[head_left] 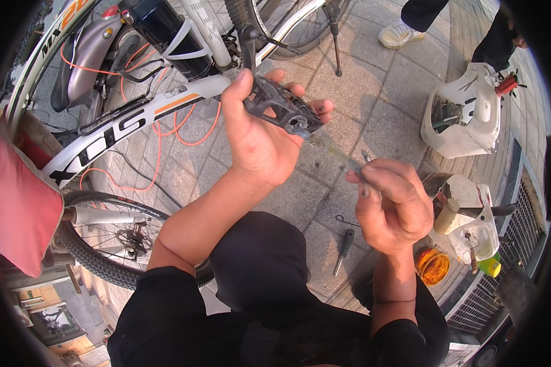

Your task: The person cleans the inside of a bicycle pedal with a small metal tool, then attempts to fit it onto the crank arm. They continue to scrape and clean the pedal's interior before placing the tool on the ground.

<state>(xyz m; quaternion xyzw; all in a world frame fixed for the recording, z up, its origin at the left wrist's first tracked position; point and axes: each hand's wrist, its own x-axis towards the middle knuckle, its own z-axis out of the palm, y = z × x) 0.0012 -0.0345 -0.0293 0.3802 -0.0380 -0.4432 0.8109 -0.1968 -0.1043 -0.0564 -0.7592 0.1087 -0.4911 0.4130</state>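
Observation:
A black bicycle pedal (281,107) lies across the fingers of my left hand (257,137), with the thumb pressed along its side and its round end bore facing me. My right hand (395,199) pinches a thin, pale, half-clear stick (333,153) that looks smeared. Its far tip reaches the bore at the pedal's near end; whether it goes inside, I cannot tell. A small metal end (366,156) shows by my right fingertips. Dark smudges mark the right fingers. Just beyond the pedal stands the bicycle's crank arm (248,49).
On the left is a white bicycle frame (128,122) with its front wheel (113,238). An orange hose (159,147) loops across the paving. A screwdriver (344,252), an orange jar (432,266) and cut-open white jugs (434,131) of tools sit right. Another person's shoe (400,35) is beyond.

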